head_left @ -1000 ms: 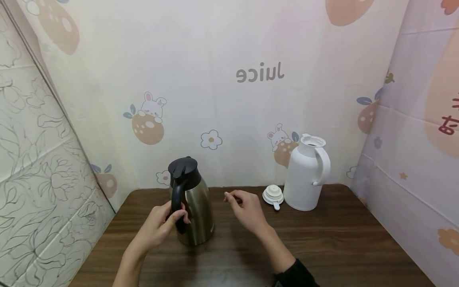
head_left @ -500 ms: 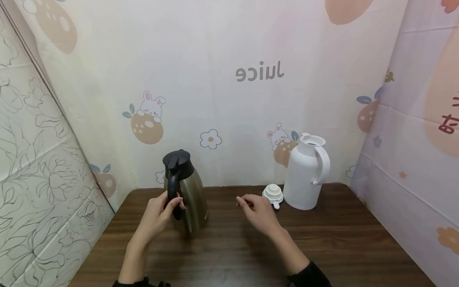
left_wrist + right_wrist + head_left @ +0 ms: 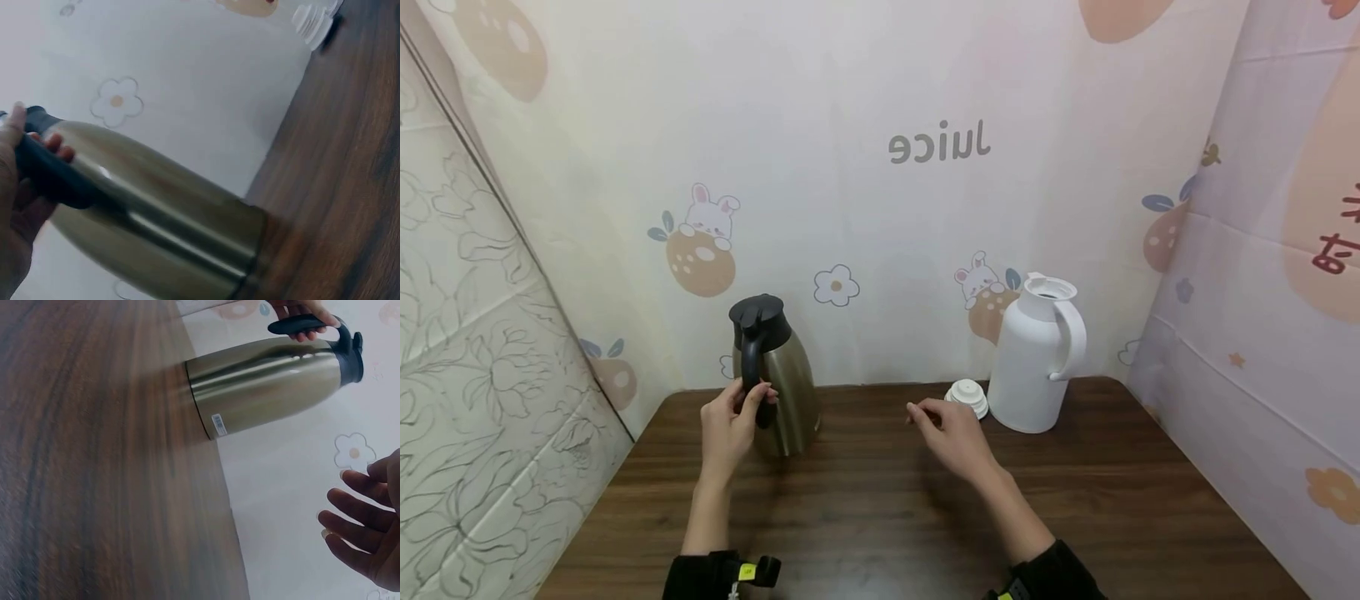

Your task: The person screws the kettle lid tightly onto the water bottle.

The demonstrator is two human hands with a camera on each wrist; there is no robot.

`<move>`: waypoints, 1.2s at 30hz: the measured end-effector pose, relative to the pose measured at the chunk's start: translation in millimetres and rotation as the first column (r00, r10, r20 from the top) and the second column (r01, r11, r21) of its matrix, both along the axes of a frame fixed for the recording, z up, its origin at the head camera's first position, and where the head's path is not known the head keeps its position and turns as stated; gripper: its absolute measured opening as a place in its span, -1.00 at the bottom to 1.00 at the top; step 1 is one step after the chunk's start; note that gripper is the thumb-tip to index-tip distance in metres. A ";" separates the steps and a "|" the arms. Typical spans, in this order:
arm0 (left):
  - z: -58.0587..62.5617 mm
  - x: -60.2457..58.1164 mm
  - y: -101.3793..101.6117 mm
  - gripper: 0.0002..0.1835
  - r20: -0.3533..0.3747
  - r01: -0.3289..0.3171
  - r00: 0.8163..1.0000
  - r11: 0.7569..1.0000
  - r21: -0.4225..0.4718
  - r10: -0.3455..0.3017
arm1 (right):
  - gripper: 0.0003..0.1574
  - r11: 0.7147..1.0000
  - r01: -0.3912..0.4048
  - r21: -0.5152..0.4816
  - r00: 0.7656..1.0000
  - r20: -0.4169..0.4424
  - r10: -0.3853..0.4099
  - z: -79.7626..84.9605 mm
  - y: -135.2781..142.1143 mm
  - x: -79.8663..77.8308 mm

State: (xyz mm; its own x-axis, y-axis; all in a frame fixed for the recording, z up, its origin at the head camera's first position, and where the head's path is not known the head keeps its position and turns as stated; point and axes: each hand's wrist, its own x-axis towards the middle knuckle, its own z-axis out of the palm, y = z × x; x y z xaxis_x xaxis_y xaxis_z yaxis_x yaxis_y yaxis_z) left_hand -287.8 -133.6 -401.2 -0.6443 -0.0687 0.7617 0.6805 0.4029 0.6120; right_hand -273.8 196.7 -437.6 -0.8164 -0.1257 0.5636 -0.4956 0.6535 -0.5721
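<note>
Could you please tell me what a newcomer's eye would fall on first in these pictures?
Probably the gold-toned jug, at left in the head view, its black handle gripped by the left hand. Next, the white jug stands open-topped at right, a white stopper just to its left.

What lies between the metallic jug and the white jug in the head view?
The right hand and, partly hidden behind it, the white stopper lie between the metallic jug and the white jug, as the head view shows.
</note>
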 end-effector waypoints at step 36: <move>-15.2 -32.2 -20.2 -0.57 0.224 -0.135 0.965 0.990 -0.032 0.139 | -0.63 0.995 0.093 0.024 0.991 0.095 -0.095 1.0 52.5 -19.9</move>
State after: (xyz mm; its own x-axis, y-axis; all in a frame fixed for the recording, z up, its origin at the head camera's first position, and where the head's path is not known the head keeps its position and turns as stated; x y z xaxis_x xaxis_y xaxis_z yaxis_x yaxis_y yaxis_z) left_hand -319.9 -153.8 -416.4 -0.7846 -0.1572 0.5997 0.4635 0.4936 0.7359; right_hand -293.7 249.1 -436.6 -0.8751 -0.0564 0.4807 -0.3753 0.7064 -0.6002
